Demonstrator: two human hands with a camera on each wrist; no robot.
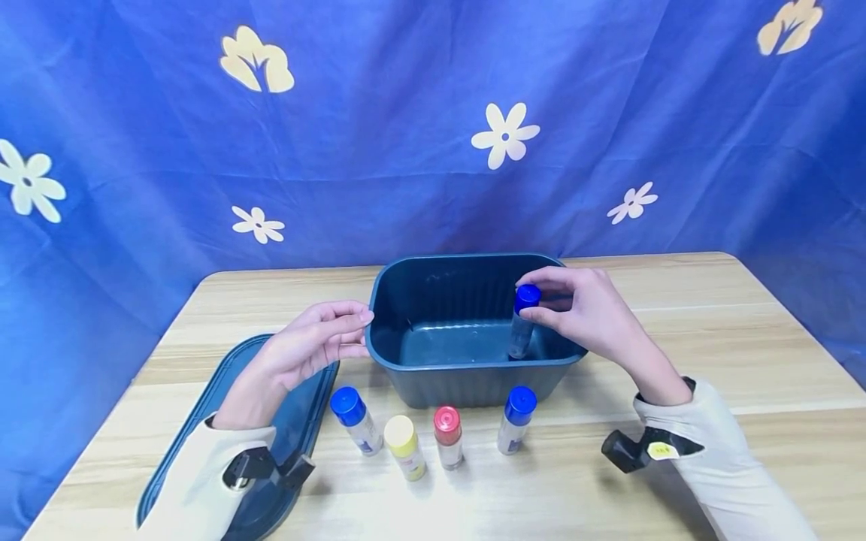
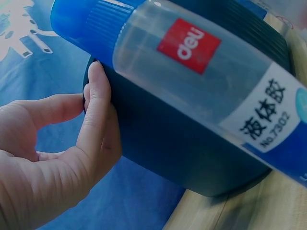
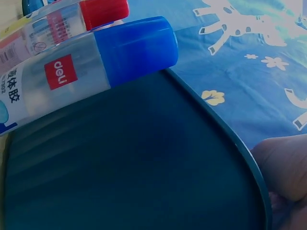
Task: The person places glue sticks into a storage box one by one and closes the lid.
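Note:
A deep dark teal bin stands near the table's back edge. Pinched between thumb and fingers of my right hand is a blue-capped liquid glue bottle, upright inside the bin's right end. My left hand grips the bin's left rim; the left wrist view shows thumb and fingers meeting at that edge. In front of the bin stand a blue-capped glue bottle, a yellow-capped one, a red-capped one and another blue-capped one. In the right wrist view most of my right hand is out of frame.
A teal lid lies on the wooden table at the left, partly under my left forearm. Behind the table hangs a blue curtain with pale flowers. Each wrist wears a black camera mount.

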